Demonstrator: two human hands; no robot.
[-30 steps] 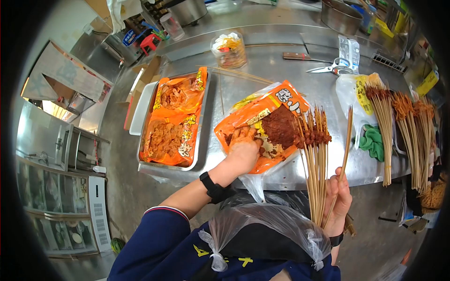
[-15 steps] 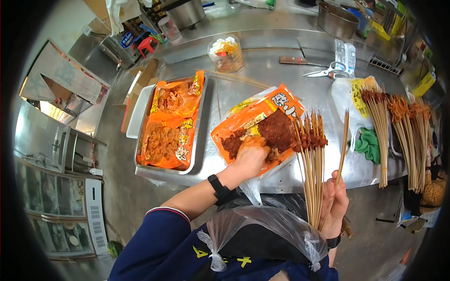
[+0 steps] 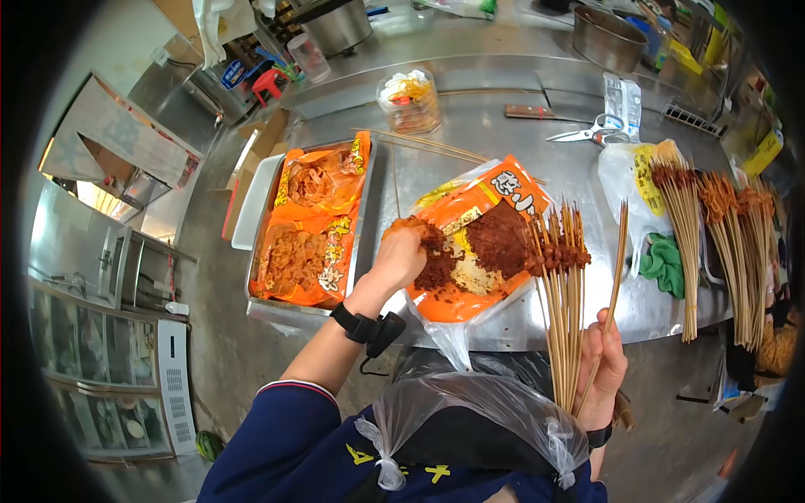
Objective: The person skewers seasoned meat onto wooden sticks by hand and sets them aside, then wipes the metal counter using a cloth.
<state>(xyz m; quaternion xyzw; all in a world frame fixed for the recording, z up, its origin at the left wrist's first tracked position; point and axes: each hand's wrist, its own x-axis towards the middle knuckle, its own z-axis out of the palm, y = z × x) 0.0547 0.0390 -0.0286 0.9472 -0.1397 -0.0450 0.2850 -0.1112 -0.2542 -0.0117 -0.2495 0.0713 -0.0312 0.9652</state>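
Observation:
My left hand [image 3: 401, 254] reaches into an opened orange packet [image 3: 470, 243] of dark red marinated meat [image 3: 496, 239] on the steel counter, fingers curled around a clump of meat at the packet's left edge. My right hand [image 3: 605, 369] holds a bundle of bamboo skewers [image 3: 563, 302] upright near my body; several carry small meat pieces near their tips, and one bare skewer [image 3: 614, 285] sticks out to the right.
A steel tray [image 3: 363, 226] on the left holds two more orange packets. Finished skewers [image 3: 721, 243] lie in rows at the right beside a green cloth [image 3: 667, 258]. Scissors [image 3: 597, 130], a knife [image 3: 530, 111] and a plastic jar [image 3: 409, 101] sit farther back. A plastic bag covers my lap.
My left hand slid from the packet's lower middle to its left edge and gathered up a clump of meat. The skewer bundle in my right hand stayed almost still.

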